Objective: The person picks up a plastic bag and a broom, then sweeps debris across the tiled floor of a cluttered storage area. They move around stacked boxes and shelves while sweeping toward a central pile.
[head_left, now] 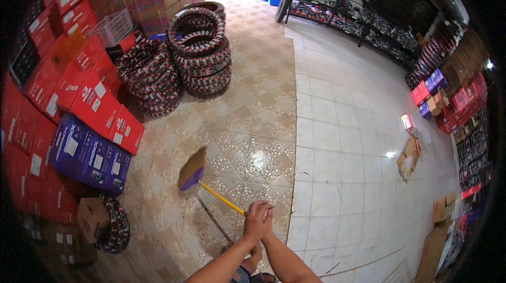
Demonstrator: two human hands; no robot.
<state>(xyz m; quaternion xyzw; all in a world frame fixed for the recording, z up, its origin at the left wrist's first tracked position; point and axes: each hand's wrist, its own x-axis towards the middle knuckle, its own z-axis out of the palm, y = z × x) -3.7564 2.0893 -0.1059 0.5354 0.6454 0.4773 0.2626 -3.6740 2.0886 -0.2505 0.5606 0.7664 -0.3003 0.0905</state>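
A broom (224, 198) slants across the patterned floor, with a yellow handle, a purple collar and tan bristles. Its bristle end (193, 169) points away to the left. My left hand (255, 221) is closed at the near end of the handle. Close against it, my right hand (269, 218) is also closed there, its fingers partly hidden behind the left. The handle vanishes under my hands.
Stacked wrapped tires (205, 67) stand ahead on the left, beside red boxes (87, 98) and blue boxes (87, 151). Another tire (117, 225) leans by a carton (94, 218). Flattened cardboard (408, 159) lies on the white tiles at right. Shelving (353, 22) lines the far right.
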